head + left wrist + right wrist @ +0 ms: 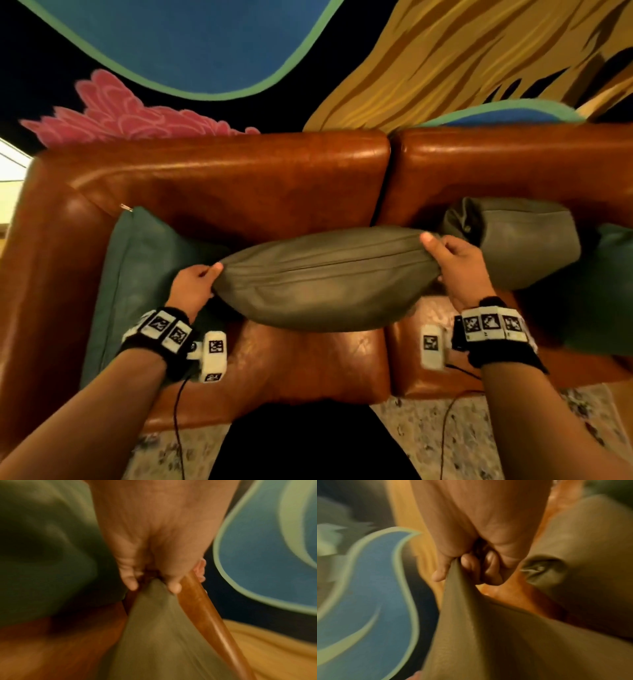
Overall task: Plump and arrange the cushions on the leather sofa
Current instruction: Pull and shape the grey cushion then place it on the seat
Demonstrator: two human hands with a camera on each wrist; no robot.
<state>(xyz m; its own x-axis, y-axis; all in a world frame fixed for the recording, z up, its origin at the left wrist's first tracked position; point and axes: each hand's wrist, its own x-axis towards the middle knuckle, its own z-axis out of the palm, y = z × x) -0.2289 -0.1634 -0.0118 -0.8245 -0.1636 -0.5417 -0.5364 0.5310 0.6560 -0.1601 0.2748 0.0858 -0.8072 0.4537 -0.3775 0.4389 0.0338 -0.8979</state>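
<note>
Here, in the head view, the olive cushion (325,277) hangs just above the sofa (212,178) seat, stretched between left hand (191,287) and right hand (459,270), probably for shaking it plump. In the left wrist view, fingers (130,580) pinch its corner. In the right wrist view, fingers (440,573) pinch the opposite corner

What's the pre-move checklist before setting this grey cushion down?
1. Left hand pinches the grey cushion corner: ok.
2. Right hand pinches the opposite corner: ok.
3. Cushion lifted off the sofa seat: ok.
4. Gap between teal cushion and second grey cushion free: ok.
5. Filling evenly plumped: cannot tell.
</note>
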